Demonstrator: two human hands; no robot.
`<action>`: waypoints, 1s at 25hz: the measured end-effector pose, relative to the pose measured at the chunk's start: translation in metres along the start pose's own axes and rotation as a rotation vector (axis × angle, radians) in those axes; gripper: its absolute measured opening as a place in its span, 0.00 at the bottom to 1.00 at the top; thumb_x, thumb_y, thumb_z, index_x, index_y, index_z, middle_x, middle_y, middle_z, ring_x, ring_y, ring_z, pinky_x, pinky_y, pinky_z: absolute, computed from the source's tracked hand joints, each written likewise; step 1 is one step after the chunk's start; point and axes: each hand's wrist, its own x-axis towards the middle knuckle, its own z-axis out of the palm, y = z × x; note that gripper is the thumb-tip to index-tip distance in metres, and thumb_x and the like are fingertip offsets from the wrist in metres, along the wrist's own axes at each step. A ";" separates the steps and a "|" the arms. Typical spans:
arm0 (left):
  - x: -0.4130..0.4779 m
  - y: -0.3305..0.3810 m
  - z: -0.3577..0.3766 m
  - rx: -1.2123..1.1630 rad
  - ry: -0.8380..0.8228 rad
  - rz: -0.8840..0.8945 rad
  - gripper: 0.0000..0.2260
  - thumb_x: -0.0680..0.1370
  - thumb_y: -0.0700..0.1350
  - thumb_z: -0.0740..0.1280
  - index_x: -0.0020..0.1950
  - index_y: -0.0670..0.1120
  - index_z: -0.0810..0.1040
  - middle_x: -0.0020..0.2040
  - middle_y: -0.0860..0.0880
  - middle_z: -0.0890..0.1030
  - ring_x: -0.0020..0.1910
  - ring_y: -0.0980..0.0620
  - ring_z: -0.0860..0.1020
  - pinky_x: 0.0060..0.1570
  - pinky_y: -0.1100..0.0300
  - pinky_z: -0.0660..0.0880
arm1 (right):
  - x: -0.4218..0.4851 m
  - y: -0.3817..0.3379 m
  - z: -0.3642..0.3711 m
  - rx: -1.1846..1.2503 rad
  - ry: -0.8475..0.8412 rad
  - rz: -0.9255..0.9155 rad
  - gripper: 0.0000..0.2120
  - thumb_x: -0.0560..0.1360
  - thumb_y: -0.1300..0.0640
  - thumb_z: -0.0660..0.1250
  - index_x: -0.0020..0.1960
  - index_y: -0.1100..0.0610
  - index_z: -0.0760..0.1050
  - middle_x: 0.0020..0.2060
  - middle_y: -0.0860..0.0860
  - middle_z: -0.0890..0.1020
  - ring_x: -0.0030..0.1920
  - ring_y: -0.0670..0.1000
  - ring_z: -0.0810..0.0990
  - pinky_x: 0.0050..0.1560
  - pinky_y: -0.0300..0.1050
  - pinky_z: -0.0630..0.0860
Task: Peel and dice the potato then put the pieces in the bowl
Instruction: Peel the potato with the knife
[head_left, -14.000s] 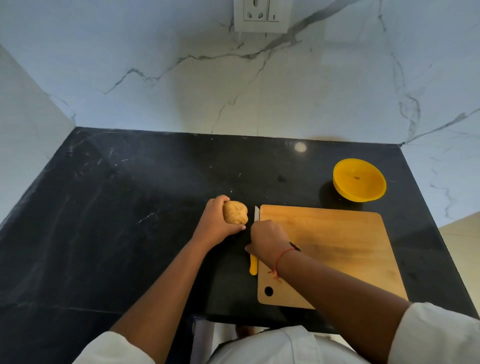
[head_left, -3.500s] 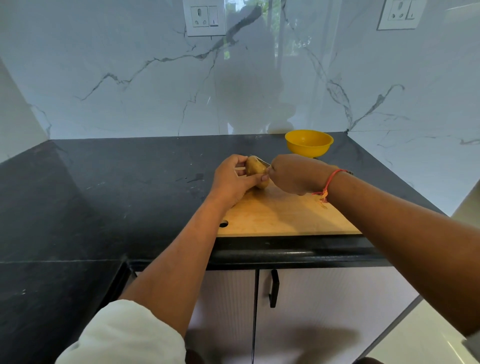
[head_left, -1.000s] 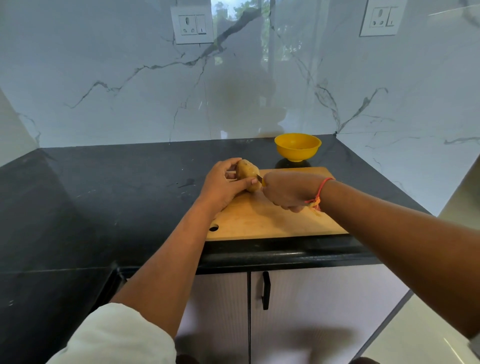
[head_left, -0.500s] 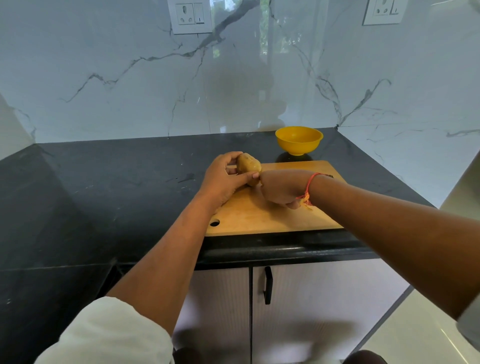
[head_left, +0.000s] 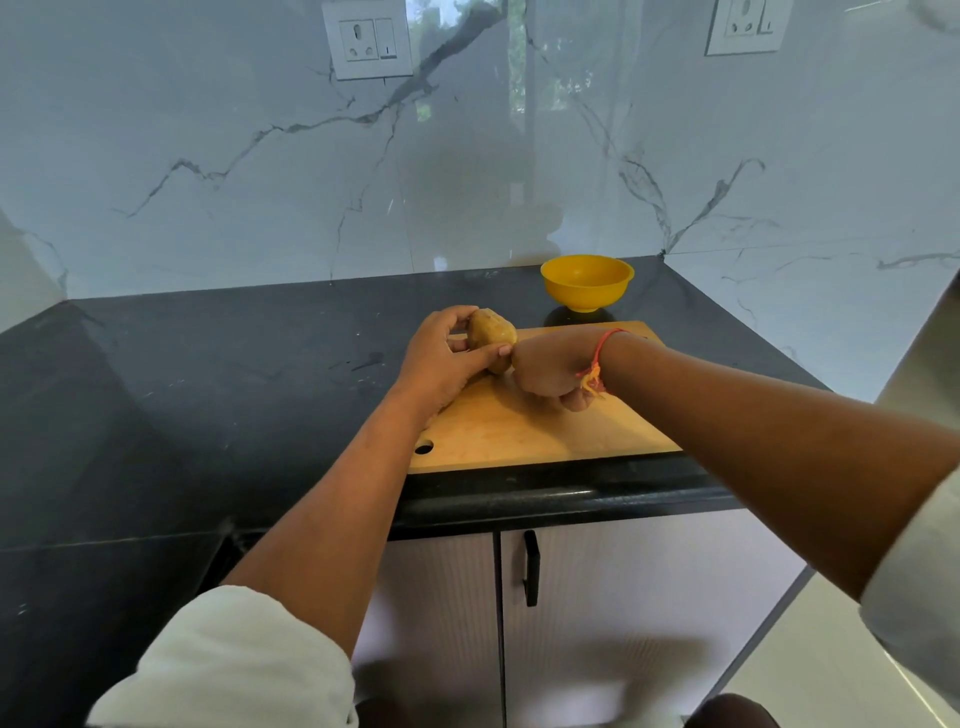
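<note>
The left hand (head_left: 447, 356) grips the potato (head_left: 491, 333) from the left side. Its fingers curl over the top and its thumb lies along the near side. The potato is held just above the far left corner of the wooden cutting board (head_left: 545, 434), and most of its skin is on.

The right hand (head_left: 545, 370) is curled into a fist with its knuckles against the right end of the potato, so the two hands are close together. Only the back of this hand shows. It is not possible to tell whether it is clamped on anything. A red thread bracelet (head_left: 597, 364) is tied round its wrist.

The cutting board lies on the black surface (head_left: 208, 395), close to the front edge, with a round hole in its near left corner. The yellow bowl (head_left: 587, 283) stands upright on the surface just behind the board, near the marble wall (head_left: 234, 182). Two sockets (head_left: 368, 39) are set high in that wall. Below the surface are pale cupboard doors with a black handle (head_left: 531, 569). Both forearms come out of white sleeves (head_left: 234, 665).
</note>
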 end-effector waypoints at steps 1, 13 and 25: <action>-0.001 0.001 0.000 0.005 0.002 0.006 0.30 0.71 0.53 0.78 0.71 0.53 0.72 0.67 0.53 0.73 0.61 0.53 0.77 0.61 0.51 0.78 | 0.000 0.004 -0.001 0.102 0.013 -0.013 0.06 0.81 0.63 0.61 0.56 0.62 0.75 0.35 0.51 0.73 0.31 0.48 0.71 0.32 0.41 0.71; 0.002 -0.004 -0.002 -0.022 -0.032 -0.016 0.30 0.71 0.54 0.78 0.70 0.54 0.71 0.68 0.53 0.73 0.62 0.53 0.76 0.63 0.50 0.77 | 0.005 0.026 0.003 0.737 -0.215 0.148 0.16 0.83 0.60 0.55 0.70 0.60 0.68 0.30 0.51 0.68 0.25 0.45 0.62 0.24 0.36 0.56; 0.003 -0.003 -0.002 -0.059 -0.038 0.002 0.28 0.72 0.50 0.77 0.69 0.54 0.71 0.68 0.53 0.72 0.60 0.55 0.76 0.60 0.56 0.78 | 0.029 0.018 -0.008 0.571 -0.289 0.237 0.07 0.84 0.56 0.55 0.51 0.56 0.70 0.30 0.51 0.67 0.25 0.45 0.62 0.20 0.36 0.56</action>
